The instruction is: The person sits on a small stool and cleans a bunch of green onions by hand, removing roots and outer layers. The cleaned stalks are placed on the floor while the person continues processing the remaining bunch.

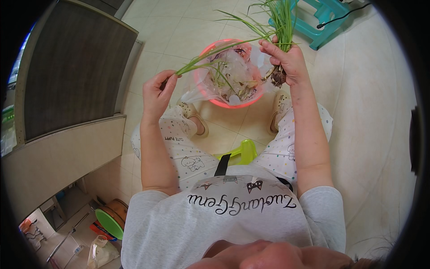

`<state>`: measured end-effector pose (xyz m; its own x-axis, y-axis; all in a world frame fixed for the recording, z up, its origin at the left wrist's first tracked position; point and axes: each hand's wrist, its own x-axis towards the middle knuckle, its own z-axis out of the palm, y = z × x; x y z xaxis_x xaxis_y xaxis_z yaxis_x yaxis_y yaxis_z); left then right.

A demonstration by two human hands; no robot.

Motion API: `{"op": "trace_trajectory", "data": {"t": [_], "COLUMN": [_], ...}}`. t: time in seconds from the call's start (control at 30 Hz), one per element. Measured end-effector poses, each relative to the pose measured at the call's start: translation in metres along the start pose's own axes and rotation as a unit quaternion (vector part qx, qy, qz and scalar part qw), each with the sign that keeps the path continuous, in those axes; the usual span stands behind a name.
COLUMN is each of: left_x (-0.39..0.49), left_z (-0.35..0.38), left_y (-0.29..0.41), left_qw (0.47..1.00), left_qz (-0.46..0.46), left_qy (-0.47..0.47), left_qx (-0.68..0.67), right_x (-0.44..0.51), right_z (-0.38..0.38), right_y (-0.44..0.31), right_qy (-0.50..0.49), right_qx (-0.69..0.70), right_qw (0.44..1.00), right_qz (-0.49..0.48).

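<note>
My right hand grips a bunch of scallion-like green plants near its lower end. Clumped brown roots with soil hang below that fist, and the leaves spread upward. On the other side, my left hand pinches several long green leaves, which stretch across to the right hand. Whether they are still joined to the bunch I cannot tell. Between my feet, below the leaves, stands a pink plastic basin lined with a clear plastic bag. Leaf scraps and dirty trimmings lie in the bag.
A teal plastic stool with a black cable over it stands at upper right. A wall runs along my right. A dark-panelled door is to my left. A bright green plastic seat shows between my legs.
</note>
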<state>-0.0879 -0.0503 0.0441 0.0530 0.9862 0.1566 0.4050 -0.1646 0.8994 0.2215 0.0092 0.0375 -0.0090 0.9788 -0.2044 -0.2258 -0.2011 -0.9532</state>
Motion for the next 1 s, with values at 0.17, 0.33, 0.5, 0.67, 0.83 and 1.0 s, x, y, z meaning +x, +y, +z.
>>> {"op": "trace_trajectory", "data": {"t": [0.17, 0.33, 0.5, 0.67, 0.83, 1.0], "left_x": [-0.001, -0.001, -0.002, -0.003, -0.003, -0.001], "left_z": [-0.001, -0.003, -0.005, -0.005, -0.006, -0.007], "left_y": [0.0, 0.001, 0.002, 0.003, 0.004, 0.004], "left_qw": [1.0, 0.999, 0.999, 0.998, 1.0, 0.999], "left_qz": [0.005, 0.0, -0.006, -0.002, 0.0, 0.021], "left_qy": [-0.012, -0.02, -0.027, -0.026, -0.016, 0.008], "left_qx": [0.007, -0.033, -0.037, -0.049, -0.027, 0.038], "right_x": [0.002, 0.003, 0.003, 0.004, 0.004, 0.008], "right_z": [0.004, 0.005, 0.005, 0.003, 0.002, 0.008], "right_y": [0.004, 0.007, 0.006, 0.006, 0.006, 0.016], "right_qy": [0.033, 0.082, 0.089, 0.087, 0.074, 0.095], "right_qx": [0.03, 0.01, -0.014, -0.012, -0.025, -0.242], "right_qw": [0.998, 0.995, 0.995, 0.996, 0.997, 0.963], "right_qz": [-0.033, -0.057, -0.044, -0.034, -0.024, -0.072]}}
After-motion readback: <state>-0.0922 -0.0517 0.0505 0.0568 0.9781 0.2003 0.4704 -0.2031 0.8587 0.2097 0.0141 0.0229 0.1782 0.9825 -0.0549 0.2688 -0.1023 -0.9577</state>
